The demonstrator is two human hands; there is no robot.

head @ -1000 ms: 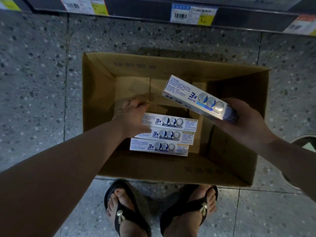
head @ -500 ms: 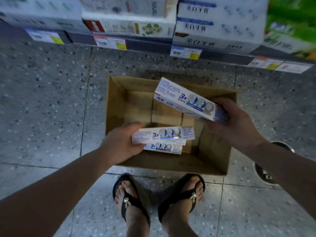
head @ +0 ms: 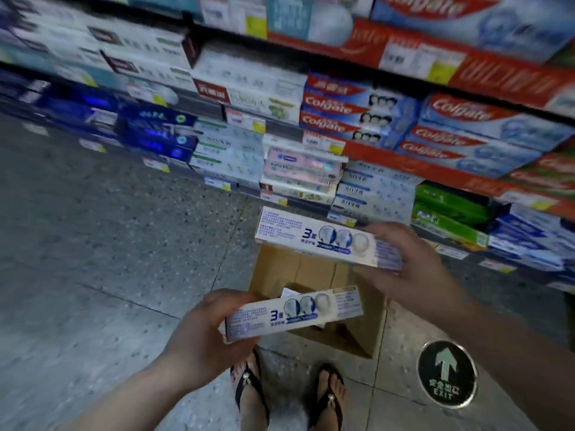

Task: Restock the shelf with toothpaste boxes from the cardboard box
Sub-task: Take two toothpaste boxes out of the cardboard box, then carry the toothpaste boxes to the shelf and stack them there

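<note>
My left hand (head: 205,334) grips the left end of a white toothpaste box (head: 295,312) marked with a blue "3", held over the open cardboard box (head: 314,272) on the floor. My right hand (head: 407,262) holds a second, matching toothpaste box (head: 314,236) by its right end, higher up and nearer the shelf (head: 389,163). A corner of another white box shows inside the carton, mostly hidden. The shelf rows ahead are packed with toothpaste boxes, blurred by motion.
Red and white Colgate boxes (head: 351,119) fill the upper right rows, green boxes (head: 448,213) the low right. My feet in black sandals (head: 252,390) stand just behind the carton. A round exit sticker (head: 446,374) marks the speckled floor at right.
My left hand has lifted a toothpaste box out of the carton. Both hands have risen, and my view has tilted up from the carton to the shelf rows.
</note>
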